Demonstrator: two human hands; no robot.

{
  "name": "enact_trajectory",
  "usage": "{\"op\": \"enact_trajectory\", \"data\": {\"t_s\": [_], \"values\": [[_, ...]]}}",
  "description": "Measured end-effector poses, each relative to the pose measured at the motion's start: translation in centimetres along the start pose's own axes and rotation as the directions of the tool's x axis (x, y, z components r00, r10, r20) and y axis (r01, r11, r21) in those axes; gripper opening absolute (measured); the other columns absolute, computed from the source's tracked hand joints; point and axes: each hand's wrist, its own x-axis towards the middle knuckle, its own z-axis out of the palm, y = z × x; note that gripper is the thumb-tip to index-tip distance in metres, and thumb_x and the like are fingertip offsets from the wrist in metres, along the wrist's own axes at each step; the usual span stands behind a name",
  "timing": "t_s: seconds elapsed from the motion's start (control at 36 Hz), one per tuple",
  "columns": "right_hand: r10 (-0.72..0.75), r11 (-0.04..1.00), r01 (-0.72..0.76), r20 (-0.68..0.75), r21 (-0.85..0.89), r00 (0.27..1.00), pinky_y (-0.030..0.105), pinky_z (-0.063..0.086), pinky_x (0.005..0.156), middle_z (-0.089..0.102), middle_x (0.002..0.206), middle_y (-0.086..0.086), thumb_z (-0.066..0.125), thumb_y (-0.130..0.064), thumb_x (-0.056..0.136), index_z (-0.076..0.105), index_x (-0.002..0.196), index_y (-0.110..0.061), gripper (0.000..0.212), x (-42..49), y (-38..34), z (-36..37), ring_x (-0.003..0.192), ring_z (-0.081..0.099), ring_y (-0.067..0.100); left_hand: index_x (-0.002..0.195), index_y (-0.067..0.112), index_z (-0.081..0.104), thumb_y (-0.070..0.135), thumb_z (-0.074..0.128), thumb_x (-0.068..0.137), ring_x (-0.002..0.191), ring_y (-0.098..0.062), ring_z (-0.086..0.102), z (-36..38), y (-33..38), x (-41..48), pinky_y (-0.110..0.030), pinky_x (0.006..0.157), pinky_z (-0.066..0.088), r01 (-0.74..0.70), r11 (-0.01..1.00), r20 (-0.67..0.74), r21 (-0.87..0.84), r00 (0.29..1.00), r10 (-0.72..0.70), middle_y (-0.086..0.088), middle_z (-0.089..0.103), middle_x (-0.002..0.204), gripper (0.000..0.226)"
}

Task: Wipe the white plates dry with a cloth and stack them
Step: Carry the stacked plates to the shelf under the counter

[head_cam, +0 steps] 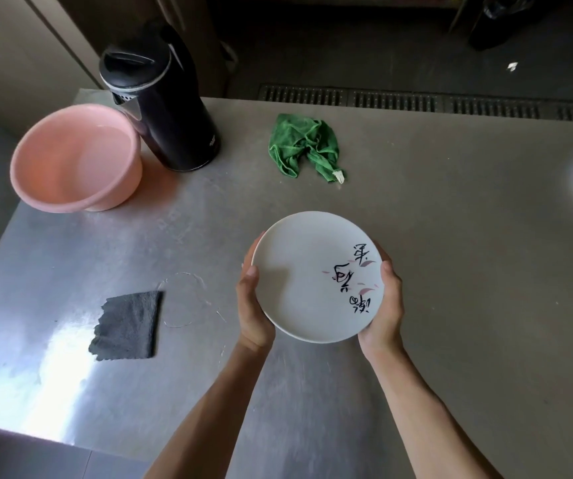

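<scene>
Inventory, bearings read clockwise from the plate.

1. Steel table [450,236]: brushed top that carries everything listed.
2. Pink basin [53,157]: ten o'clock, upright, touching or just beside the kettle.
3. Black kettle [174,126]: eleven o'clock, lid closed.
4. White plate [298,278]: near the middle of the table, face up and tilted toward the wearer, apparently lifted clear of the surface. It has black brush lettering and pink petals on its three o'clock side. No second plate or stack is visible.
5. Green cloth [302,143]: twelve o'clock, crumpled, well apart from the plate.
6. Grey cloth [127,324]: nine o'clock, folded flat, nearer the plate than the green one.
7. Left hand [252,305]: clasps the rim at the plate's nine o'clock, thumb on the upper face, fingers curled beneath.
8. Right hand [385,305]: clasps the rim at three o'clock in the same way.
9. Loose thread [184,273]: looped between the grey cloth and the left hand.

Handling note (judgement): neither hand has a cloth, so wiping has not begun. Keep one hand firm under the rim, since a wet glaze may slip, and free the other for a cloth. Which cloth is dry cannot be told. Wipe the face, rim and underside before setting the plate down as the base of the stack.
</scene>
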Motion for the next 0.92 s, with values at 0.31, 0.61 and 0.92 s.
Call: {"op": "enact_trajectory", "data": {"t_s": [0.31, 0.61, 0.92], "values": [[0.013, 1.000, -0.013, -0.029, 0.002, 0.999, 0.052, 0.045, 0.098, 0.061, 0.133, 0.017, 0.051, -0.054, 0.084, 0.059, 0.133, -0.018, 0.061, -0.2, -0.1, 0.0, 0.127, 0.053, 0.040, 0.129, 0.020, 0.062, 0.053, 0.045, 0.080, 0.145, -0.046, 0.036, -0.2, 0.0, -0.4, -0.067, 0.123, -0.002, -0.060, 0.998, 0.038, -0.030, 0.997, 0.061, -0.008, 0.064, 0.126, 0.061], [-0.011, 1.000, 0.011, -0.005, -0.016, 1.000, 0.045, 0.048, 0.092, 0.063, 0.129, 0.011, 0.050, -0.054, 0.087, 0.059, 0.133, -0.020, 0.058, -0.4, -1.1, 0.6, 0.122, 0.058, 0.030, 0.128, 0.018, 0.062, 0.048, 0.047, 0.082, 0.124, -0.031, 0.051, 0.1, 1.1, -0.6, -0.052, 0.112, 0.035, -0.055, 0.990, -0.019, -0.127, 0.998, 0.053, -0.011, 0.058, 0.127, 0.057], [-0.029, 1.000, 0.029, -0.002, -0.006, 1.000, 0.054, 0.044, 0.101, 0.059, 0.134, 0.018, 0.048, -0.052, 0.087, 0.056, 0.136, -0.015, 0.062, -1.0, -2.7, 2.0, 0.129, 0.052, 0.039, 0.131, 0.012, 0.059, 0.049, 0.047, 0.084, 0.110, -0.021, 0.061, -0.1, 2.3, -0.3, -0.030, 0.088, 0.053, -0.044, 0.992, 0.009, -0.117, 0.999, 0.045, -0.006, 0.066, 0.119, 0.061]]}}
